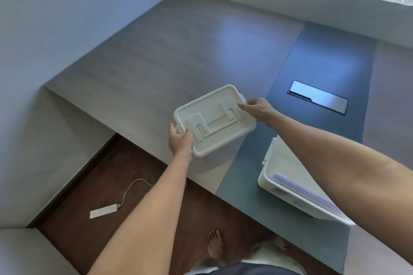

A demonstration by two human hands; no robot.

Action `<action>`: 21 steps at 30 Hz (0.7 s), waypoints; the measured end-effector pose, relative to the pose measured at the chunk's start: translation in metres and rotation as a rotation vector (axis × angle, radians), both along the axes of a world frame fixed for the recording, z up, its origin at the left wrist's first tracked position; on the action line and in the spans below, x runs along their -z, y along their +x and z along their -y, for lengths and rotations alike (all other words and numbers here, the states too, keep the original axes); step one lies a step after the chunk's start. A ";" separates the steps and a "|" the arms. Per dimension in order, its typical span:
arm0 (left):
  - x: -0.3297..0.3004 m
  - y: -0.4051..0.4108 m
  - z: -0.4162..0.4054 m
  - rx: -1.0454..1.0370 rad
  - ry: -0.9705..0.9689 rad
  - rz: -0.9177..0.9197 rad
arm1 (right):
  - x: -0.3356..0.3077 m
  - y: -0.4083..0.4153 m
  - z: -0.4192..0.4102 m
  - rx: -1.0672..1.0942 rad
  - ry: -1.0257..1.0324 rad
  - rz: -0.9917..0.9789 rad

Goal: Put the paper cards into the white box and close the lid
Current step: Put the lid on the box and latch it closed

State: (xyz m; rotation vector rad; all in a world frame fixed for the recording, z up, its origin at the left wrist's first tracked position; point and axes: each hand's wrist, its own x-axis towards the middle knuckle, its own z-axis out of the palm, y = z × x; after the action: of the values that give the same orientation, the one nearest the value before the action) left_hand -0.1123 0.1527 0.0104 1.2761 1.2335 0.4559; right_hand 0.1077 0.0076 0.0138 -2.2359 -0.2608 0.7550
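Observation:
The white lid (214,119), with a flat handle moulded into its top, is held over the grey table between both hands. My left hand (180,139) grips its near-left corner and my right hand (259,108) grips its far-right edge. The white box (274,176) stands open on the blue mat at the right, partly hidden under my right forearm. A stack of paper cards (299,190) lies inside it, edges showing pale purple.
A shiny rectangular plate (318,97) is set into the blue mat (324,62) behind the box. The grey table's front edge runs diagonally; below it is brown floor with a white power strip (104,210) and my bare foot (215,246). Walls stand left, windows at the back.

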 end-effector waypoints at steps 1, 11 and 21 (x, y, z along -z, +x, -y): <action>-0.006 0.008 0.002 0.004 0.000 0.017 | -0.008 0.002 0.008 0.018 0.005 0.016; -0.048 0.078 0.046 0.256 0.111 0.075 | -0.072 0.010 0.129 0.332 0.123 0.071; -0.060 0.113 0.134 0.572 0.132 0.072 | -0.059 -0.032 0.246 0.791 0.070 0.267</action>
State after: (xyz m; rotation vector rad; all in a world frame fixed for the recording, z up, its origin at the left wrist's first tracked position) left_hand 0.0008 0.0187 0.0705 1.6351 0.7373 0.1644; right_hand 0.0755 -0.2386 0.0732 -2.1119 0.4499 0.0221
